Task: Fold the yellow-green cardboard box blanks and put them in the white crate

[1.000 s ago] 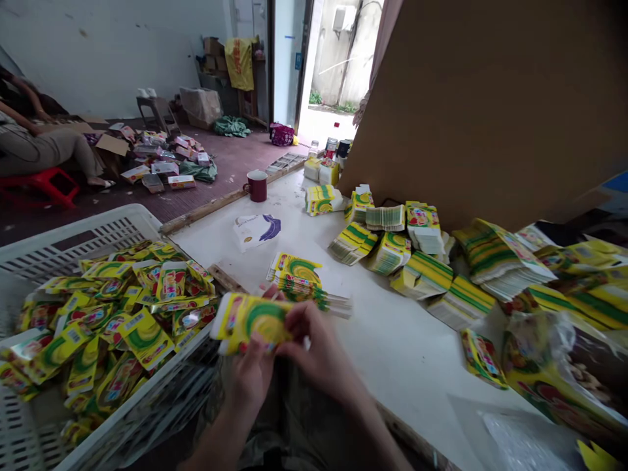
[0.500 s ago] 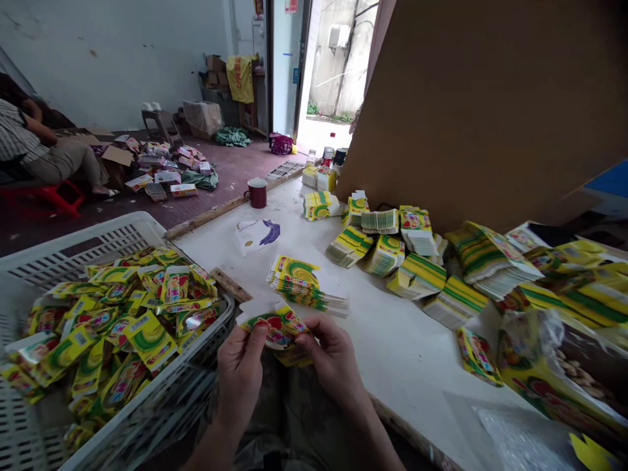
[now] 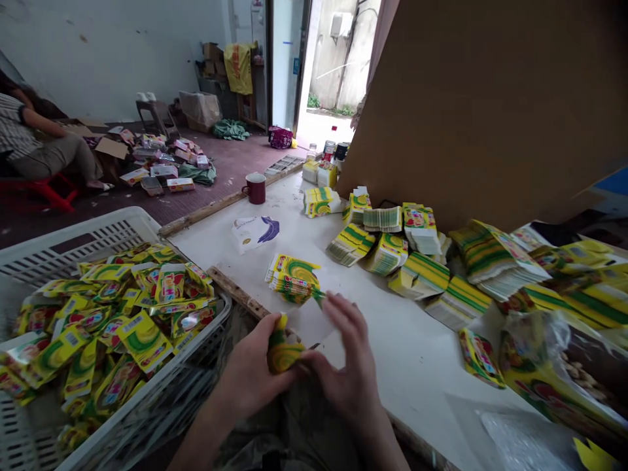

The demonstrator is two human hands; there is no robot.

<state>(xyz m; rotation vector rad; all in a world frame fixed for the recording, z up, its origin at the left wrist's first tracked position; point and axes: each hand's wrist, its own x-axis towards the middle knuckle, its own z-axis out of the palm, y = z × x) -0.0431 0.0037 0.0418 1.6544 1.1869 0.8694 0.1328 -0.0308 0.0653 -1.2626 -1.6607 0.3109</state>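
My left hand (image 3: 252, 374) is closed around a small yellow and green printed carton (image 3: 284, 348) held just off the near edge of the white table (image 3: 392, 347). My right hand (image 3: 346, 363) presses on the same carton, thumb on its side and fingers raised over its white flap. Just beyond my hands a short stack of flat yellow cartons (image 3: 293, 278) lies on the table. To my left stands a white plastic crate (image 3: 98, 229) heaped with several folded yellow cartons (image 3: 122, 314).
Bundles of flat cartons (image 3: 422, 261) line the table under a big brown cardboard sheet (image 3: 490, 98). A red mug (image 3: 256, 188) and a white-purple packet (image 3: 255, 231) lie farther back. A plastic bag (image 3: 564, 373) sits at right. A person (image 3: 39, 147) sits on the floor at far left.
The carton has been turned and lowered from flat between both hands to a tighter hold; my right hand's fingers lifted over its flap. The view shifted slightly.
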